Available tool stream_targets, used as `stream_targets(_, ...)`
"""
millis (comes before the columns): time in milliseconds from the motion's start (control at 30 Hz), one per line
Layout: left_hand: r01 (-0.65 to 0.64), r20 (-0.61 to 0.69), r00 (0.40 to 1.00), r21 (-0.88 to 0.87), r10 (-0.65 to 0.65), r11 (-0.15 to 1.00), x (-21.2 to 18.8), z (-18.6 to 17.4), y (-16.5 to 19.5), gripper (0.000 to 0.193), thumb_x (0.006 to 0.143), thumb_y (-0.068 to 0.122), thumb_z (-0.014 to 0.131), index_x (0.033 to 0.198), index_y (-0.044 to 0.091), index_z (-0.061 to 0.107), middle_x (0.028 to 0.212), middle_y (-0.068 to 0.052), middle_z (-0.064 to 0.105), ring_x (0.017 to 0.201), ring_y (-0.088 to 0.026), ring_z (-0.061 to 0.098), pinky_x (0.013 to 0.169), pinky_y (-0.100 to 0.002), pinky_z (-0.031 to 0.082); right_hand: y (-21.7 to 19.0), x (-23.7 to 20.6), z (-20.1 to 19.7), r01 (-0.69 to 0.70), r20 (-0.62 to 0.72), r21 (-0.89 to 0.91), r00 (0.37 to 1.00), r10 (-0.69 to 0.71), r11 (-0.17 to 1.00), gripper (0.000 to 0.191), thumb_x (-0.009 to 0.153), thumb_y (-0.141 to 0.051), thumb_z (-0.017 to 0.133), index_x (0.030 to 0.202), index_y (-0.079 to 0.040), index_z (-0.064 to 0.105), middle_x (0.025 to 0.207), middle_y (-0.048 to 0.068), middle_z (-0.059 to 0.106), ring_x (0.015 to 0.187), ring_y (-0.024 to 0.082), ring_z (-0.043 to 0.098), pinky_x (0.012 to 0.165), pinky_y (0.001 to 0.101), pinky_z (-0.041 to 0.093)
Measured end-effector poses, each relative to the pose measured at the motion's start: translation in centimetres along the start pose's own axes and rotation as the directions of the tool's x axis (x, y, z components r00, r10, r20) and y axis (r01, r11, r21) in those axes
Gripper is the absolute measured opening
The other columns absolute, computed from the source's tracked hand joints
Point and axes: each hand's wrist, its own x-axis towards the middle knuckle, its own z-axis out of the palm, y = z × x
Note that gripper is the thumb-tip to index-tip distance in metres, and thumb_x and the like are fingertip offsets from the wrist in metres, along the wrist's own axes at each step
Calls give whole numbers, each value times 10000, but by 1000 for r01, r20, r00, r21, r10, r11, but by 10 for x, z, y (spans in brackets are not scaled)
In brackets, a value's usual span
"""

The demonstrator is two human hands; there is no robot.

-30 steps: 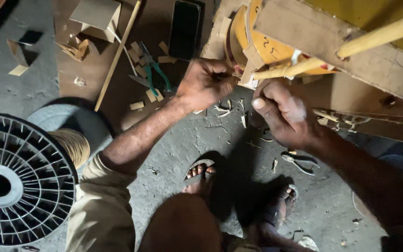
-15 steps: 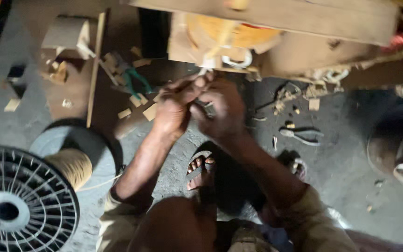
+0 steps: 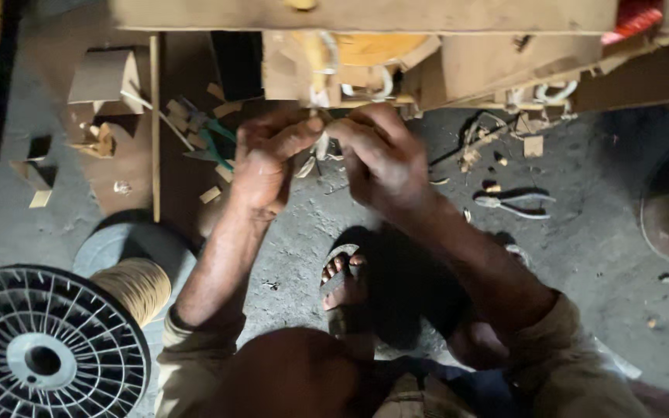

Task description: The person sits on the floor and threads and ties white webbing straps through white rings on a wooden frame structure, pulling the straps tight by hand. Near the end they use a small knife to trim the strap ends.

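Note:
My left hand (image 3: 269, 159) and my right hand (image 3: 377, 155) meet just under a brown cardboard-wrapped coil assembly (image 3: 443, 54). Both pinch a pale strip of tape or sleeving (image 3: 319, 147) that hangs down from the assembly between my fingers. White sleeved leads (image 3: 555, 94) curl out of the assembly's lower edge to the right. My foot in a sandal (image 3: 342, 275) rests on the grey floor below my hands.
A black plastic spool of tan wire (image 3: 56, 333) stands at lower left. Pliers (image 3: 516, 203) lie on the floor to the right. Green-handled cutters (image 3: 214, 139), paper scraps and a small cardboard box (image 3: 106, 77) lie at upper left.
The view has swung so the assembly sits higher and flatter. My hands, which were apart, have come together under it on the pale strip.

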Motion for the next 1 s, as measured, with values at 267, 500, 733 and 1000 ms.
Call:
stream_targets(267, 48, 37, 999, -333, -38, 942, 0, 9, -6, 276, 922, 63, 746, 1123, -123, 708, 1026, -141, 749, 955, -200, 687, 913, -332, 547, 2, 8, 20, 75, -161, 51, 985, -66, 996, 242, 964, 46, 820, 1151, -44, 695, 1117, 98, 674, 994, 235, 717, 857, 358, 614)
stream_targets(500, 11, -20, 1000, -257, -16, 966, -5, 9, -16, 312, 946, 105, 730, 1161, -119, 700, 1054, -156, 756, 991, -209, 700, 949, -343, 550, -1, 2, 34, -111, -198, 86, 972, 126, 990, 252, 991, 14, 825, 1180, -77, 685, 1097, 86, 671, 936, 219, 678, 833, 322, 561)
stream_targets(733, -68, 10, 997, -307, 74, 949, -24, 14, -28, 328, 993, 104, 725, 1271, -69, 702, 1155, -129, 755, 1058, -189, 698, 989, -335, 562, -17, 17, 11, 28, 67, -152, 998, -18, 988, 254, 1031, 24, 725, 1270, -41, 666, 1115, 143, 664, 974, 292, 710, 841, 364, 581)
stream_targets(1000, -100, 12, 993, -392, 114, 914, 3, 9, -56, 215, 938, 55, 748, 1142, -10, 747, 1048, -86, 778, 960, -149, 725, 902, -290, 608, -21, 37, 0, -89, 187, -42, 978, 95, 995, 196, 989, 71, 717, 1139, -51, 685, 1004, 131, 685, 903, 295, 684, 819, 381, 547)
